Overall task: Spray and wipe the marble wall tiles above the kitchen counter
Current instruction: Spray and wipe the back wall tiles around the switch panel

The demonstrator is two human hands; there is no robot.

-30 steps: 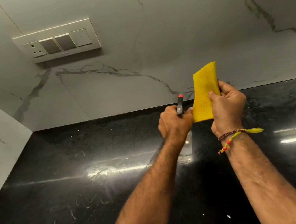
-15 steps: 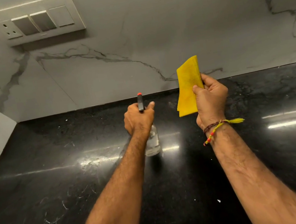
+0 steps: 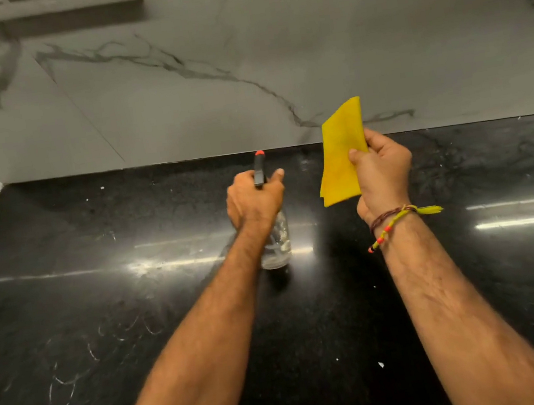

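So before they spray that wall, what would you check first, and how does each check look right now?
1. Left hand grips the spray bottle: ok.
2. Nozzle points toward the marble wall tiles: ok, it seems.
3. Liquid left in the clear bottle: cannot tell.
4. Right hand holds the yellow cloth ready to wipe: ok.
5. Cloth held clear of the spray path: ok, it is off to the right.
6. Switch panel at the top edge out of the spray's reach: cannot tell.
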